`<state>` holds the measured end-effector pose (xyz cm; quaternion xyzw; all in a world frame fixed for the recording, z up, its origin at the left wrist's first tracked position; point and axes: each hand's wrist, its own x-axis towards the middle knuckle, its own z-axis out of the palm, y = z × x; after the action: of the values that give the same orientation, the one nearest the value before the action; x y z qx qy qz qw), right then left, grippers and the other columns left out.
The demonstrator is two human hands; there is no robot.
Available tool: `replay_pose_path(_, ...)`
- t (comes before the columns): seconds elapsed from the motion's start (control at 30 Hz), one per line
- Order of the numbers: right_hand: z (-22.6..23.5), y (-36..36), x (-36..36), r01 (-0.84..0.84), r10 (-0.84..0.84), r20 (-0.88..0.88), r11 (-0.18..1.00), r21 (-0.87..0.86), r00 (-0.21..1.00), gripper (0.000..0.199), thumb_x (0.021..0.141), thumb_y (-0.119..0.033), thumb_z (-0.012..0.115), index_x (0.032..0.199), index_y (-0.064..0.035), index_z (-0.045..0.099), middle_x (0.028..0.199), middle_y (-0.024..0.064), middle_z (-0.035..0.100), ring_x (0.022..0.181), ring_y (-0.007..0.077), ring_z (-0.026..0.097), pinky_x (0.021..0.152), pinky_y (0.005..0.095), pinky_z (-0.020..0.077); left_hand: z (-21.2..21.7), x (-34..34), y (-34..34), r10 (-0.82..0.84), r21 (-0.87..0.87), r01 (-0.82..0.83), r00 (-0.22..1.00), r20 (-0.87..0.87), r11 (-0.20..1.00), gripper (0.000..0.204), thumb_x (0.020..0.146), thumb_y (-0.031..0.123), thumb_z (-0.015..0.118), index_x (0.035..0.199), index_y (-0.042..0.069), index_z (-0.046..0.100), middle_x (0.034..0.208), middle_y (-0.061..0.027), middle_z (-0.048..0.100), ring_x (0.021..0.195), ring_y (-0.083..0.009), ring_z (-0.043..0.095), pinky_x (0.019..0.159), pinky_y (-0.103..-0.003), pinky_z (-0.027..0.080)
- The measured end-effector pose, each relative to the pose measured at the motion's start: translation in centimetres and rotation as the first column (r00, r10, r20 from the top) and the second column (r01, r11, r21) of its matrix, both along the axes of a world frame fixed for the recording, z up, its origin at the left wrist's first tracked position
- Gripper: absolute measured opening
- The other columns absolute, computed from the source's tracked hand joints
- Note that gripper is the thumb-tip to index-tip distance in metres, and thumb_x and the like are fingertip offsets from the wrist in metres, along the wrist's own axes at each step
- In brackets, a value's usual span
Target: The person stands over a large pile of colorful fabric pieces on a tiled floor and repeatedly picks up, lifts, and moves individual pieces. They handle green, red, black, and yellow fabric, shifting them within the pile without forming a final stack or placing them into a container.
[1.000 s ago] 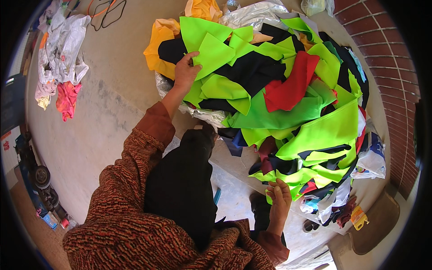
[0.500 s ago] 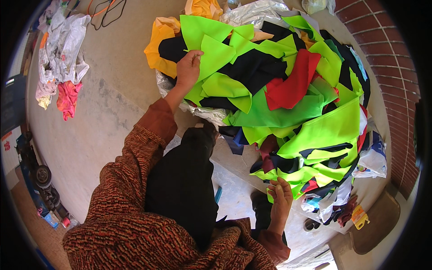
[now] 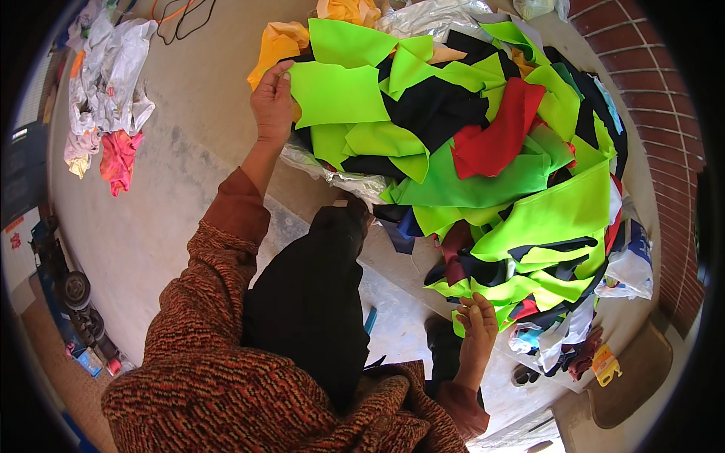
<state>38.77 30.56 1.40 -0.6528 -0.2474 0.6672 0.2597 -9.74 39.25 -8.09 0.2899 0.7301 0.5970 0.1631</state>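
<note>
Fabric piece in lime green, spreading from the left hand's pinch

Nearest the camera, a speckled knitted garment is filling the lower edge. Just beyond, the right hand is curling its fingers beside the near edge of a scrap heap; whether it is gripping anything cannot be told. Deeper in the heap, a red scrap is lying over a darker green one.

Farther out, the left hand is holding the lime piece's left edge between thumb and fingers, and the piece is extending flat over the heap's far left part. The step in hand seems to be singling out this piece; moving it would call for a firm pinch, with neighbouring scraps not dragging along.

Beyond, orange cloth and crumpled silver sheeting are bordering the heap.
</note>
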Motion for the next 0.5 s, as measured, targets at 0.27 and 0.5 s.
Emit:
replay_pose_path(0.27,0.0,0.0,0.0,-0.001,0.001,-0.006,1.0,-0.012,1.0,0.028,0.09,-0.013,0.056,0.115,0.0005,0.053,0.1,0.0093,0.063,0.082,0.0106,0.061,0.074,0.0215,0.0485,-2.7,-3.0,-2.3,0.064,-0.303,-0.199,0.913,-0.404,0.932,0.034,0.082,0.009,0.061,0.116,0.008,0.056,0.107,-0.0125,0.059,0.087,-0.0228,0.059,0.076,-0.033,0.047)
replay_pose_path(0.5,-0.5,0.0,0.3,-0.013,0.012,-0.028,1.0,-0.018,1.0,0.029,0.091,-0.012,0.055,0.117,-0.0006,0.052,0.103,0.0111,0.063,0.084,0.0132,0.063,0.073,0.0229,0.0511,-2.9,6.8,0.1,-0.431,-0.495,0.255,0.857,-0.283,0.831,0.04,0.075,0.018,0.068,0.113,0.008,0.056,0.098,-0.0143,0.061,0.091,-0.0323,0.059,0.08,-0.041,0.047)
